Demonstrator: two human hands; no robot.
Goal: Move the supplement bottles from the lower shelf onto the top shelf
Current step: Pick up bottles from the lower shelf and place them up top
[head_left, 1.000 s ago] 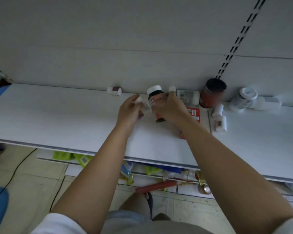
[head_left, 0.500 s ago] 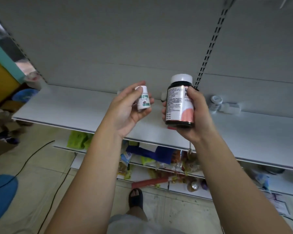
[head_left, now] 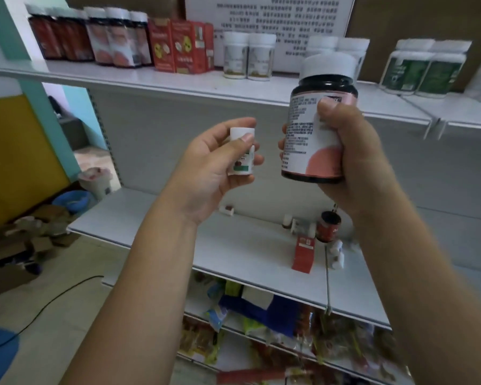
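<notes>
The task is partway through, with two bottles in the air and neither yet set down. The left hand (head_left: 211, 168) pinches a small white bottle (head_left: 242, 155) upright between thumb and curled fingers. The right hand (head_left: 356, 159) is wrapped round a large dark bottle (head_left: 315, 126) with a white cap and a pink-and-white label, its thumb pressed on the label. Both bottles are held in front of the shelving, between the two levels. In this view the large one's cap overlaps the front edge of the top shelf (head_left: 156, 83), while the small one sits lower. The top shelf already carries standing rows: dark bottles (head_left: 109, 37) at the left, then red boxes (head_left: 184, 45), white bottles (head_left: 247, 56) and green-labelled bottles (head_left: 422, 70) at the right. Bare board in front of the rows could take these two. The lower shelf (head_left: 233, 254) is not cleared: a dark red-labelled jar (head_left: 328, 227), a red box (head_left: 303, 254) lying flat, small white containers (head_left: 336, 254) beside it and a small item (head_left: 227, 209) further left lie there. I judge several more trips are needed once these two are placed.
</notes>
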